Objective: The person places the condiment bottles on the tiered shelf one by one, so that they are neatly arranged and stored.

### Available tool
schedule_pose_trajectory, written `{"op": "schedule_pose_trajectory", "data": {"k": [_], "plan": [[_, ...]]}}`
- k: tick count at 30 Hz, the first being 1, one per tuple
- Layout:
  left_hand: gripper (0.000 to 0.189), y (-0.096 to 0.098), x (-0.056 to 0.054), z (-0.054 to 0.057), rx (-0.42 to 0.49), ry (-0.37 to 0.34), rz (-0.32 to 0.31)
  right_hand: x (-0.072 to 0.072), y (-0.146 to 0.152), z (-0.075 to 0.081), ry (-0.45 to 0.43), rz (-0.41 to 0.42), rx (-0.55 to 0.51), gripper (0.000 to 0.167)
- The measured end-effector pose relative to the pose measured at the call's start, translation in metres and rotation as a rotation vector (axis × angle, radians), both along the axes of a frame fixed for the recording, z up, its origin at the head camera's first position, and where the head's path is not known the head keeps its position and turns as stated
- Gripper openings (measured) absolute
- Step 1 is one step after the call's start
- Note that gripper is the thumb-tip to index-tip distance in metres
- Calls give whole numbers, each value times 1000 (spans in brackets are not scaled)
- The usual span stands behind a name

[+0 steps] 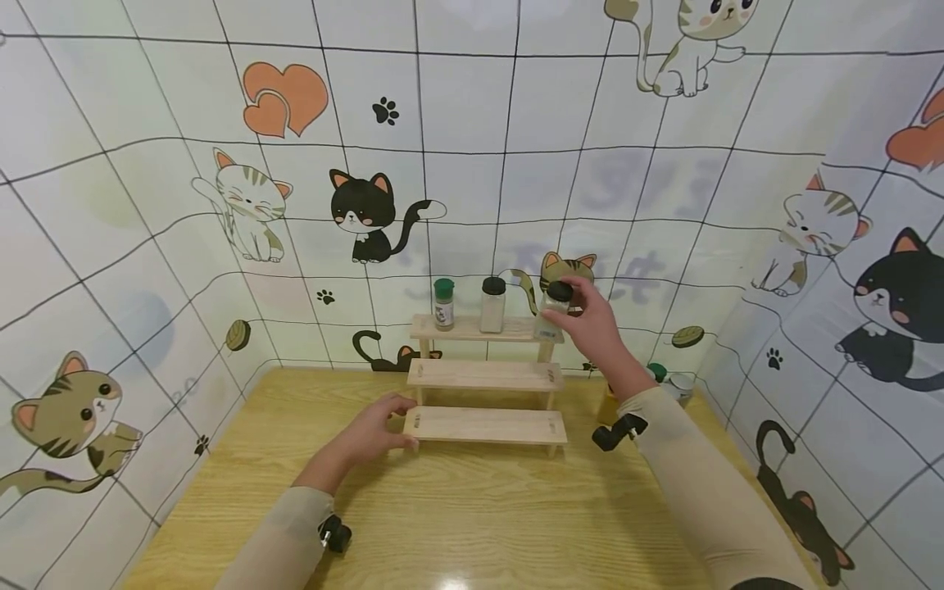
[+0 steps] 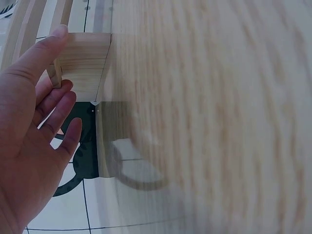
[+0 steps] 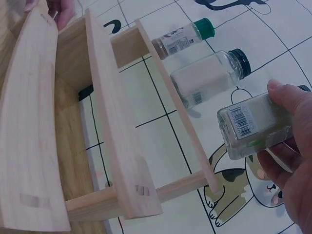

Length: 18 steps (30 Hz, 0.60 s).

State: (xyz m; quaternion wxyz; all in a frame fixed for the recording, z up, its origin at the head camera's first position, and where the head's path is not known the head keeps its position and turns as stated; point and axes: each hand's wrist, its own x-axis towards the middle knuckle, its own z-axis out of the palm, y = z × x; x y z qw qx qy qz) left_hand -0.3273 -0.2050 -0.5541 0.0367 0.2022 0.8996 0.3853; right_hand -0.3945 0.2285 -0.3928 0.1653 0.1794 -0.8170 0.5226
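Note:
A three-step wooden rack point(image 1: 487, 426) stands on the table against the wall. My left hand point(image 1: 372, 430) grips the left end of its lowest step, thumb on one side and fingers on the other. My right hand point(image 1: 590, 324) holds a square glass jar point(image 3: 251, 124) with a black lid, thumb and fingers on opposite sides. In the head view this jar overlaps the right end of the top step; in the right wrist view it is tilted, its barcode label showing. On the top step stand a green-capped bottle point(image 1: 444, 305) at left and a black-lidded glass jar point(image 1: 493, 305) in the middle.
Behind my right forearm, partly hidden, are a green-capped container point(image 1: 656, 372), a grey-lidded jar point(image 1: 678, 385) and something yellow point(image 1: 608, 406). The wood-grain table point(image 1: 442, 508) meets cat-patterned walls point(image 1: 472, 188) at the back and both sides.

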Motion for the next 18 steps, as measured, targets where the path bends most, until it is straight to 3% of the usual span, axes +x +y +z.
{"op": "schedule_pose_trajectory", "data": {"k": [9,18], "plan": [[71,1,0,2,1,-5,18,-20,-10,10,-46,27,66,66],[71,1,0,2,-15,14,-1,-33,-14,10,-80,16,142,66]]}}
